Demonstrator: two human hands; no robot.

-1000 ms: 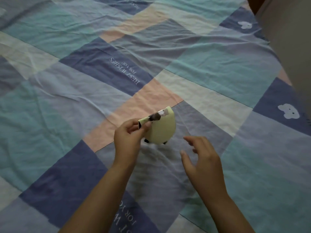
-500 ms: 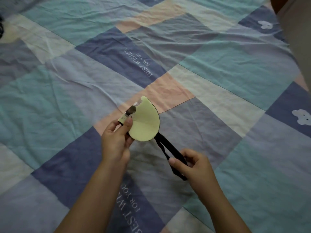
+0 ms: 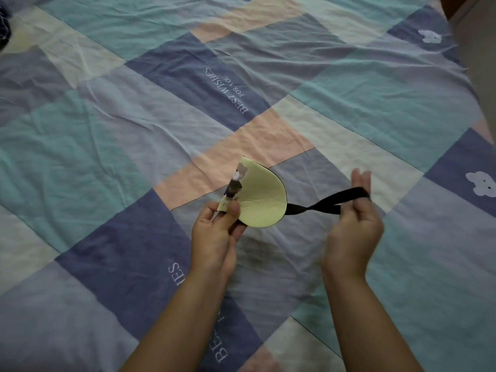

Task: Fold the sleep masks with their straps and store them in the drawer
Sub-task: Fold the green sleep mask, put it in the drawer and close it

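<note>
A pale yellow-green sleep mask [image 3: 261, 198], folded in half with a small cartoon print along its fold, is held just above the bedspread. My left hand [image 3: 217, 234] pinches the mask's folded lower-left edge between thumb and fingers. The black elastic strap [image 3: 331, 204] runs from the mask's right side out to my right hand [image 3: 353, 226], twisted once midway. The strap loops around that hand's upright fingers and is pulled taut. No drawer is in view.
A patchwork bedspread [image 3: 134, 146] in blue, teal, pink and white, printed with "BEST WISHES FOR YOU", fills the view. A dark object [image 3: 4, 30] shows at the top left edge. A pale surface [image 3: 480, 49] rises at the top right.
My right hand took hold of the strap and drew it from below the mask out to the right, stretching it. My left hand kept its pinch on the folded mask.
</note>
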